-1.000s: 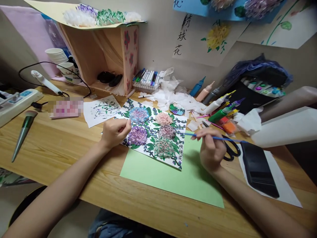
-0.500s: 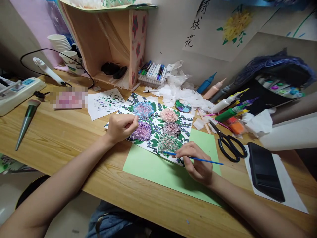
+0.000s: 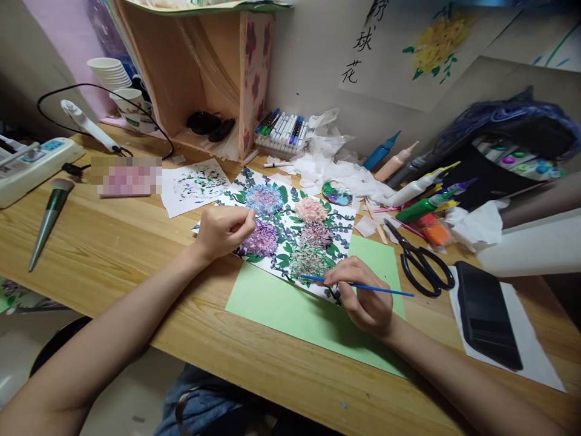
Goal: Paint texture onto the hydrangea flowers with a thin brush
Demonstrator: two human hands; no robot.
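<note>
My right hand (image 3: 367, 300) grips a thin blue paintbrush (image 3: 402, 293), its tip at the lower edge of a green-and-pink flower (image 3: 311, 261). That flower belongs to a painting (image 3: 285, 235) on white paper, with several textured blossoms, green leaves and dark sprigs. Curled into a fist, my left hand (image 3: 224, 231) rests over the painting's left side, beside the purple flower (image 3: 261, 240) and below the blue one (image 3: 264, 198). Nothing sticks out of the fist. Under the painting lies a light green sheet (image 3: 276, 303).
Black scissors (image 3: 426, 266) and a dark phone (image 3: 488, 318) lie to the right. Behind the painting are a paint-smeared palette (image 3: 337, 192), crumpled tissues (image 3: 313, 166), a marker box (image 3: 281, 133) and paint bottles (image 3: 422, 206). A wide brush (image 3: 52, 221) lies at left.
The paintbrush tip has shifted slightly right and up along the lower flower, with my right hand moving a little. My left fist keeps its place. The whole view has shifted slightly.
</note>
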